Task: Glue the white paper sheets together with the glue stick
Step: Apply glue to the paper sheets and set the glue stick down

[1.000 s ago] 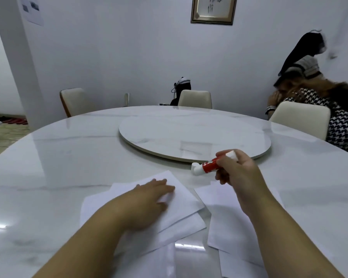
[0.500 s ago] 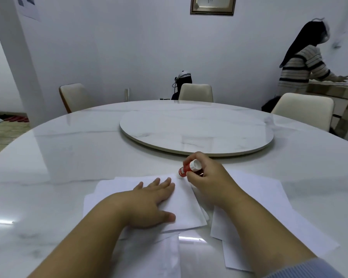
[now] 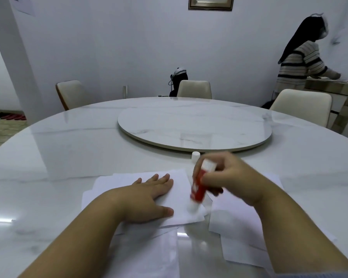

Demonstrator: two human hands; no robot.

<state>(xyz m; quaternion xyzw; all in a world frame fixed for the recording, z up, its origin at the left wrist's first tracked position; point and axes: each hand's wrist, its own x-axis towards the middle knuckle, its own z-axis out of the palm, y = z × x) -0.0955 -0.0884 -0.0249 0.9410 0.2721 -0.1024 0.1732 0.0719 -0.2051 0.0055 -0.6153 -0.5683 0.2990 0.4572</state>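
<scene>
Paper [image 3: 181,189] lies on the surface [image 3: 68,157], pinned by the flat, open left hand [image 3: 149,199]; right hand [image 3: 229,181] grips the glue [image 3: 199,187], tip down on it.

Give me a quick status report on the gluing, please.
Left hand flat on top sheet, pinning it. Right hand holds glue stick, tip down on sheet's right edge. Cap off, on table. Nothing in the way.
</scene>
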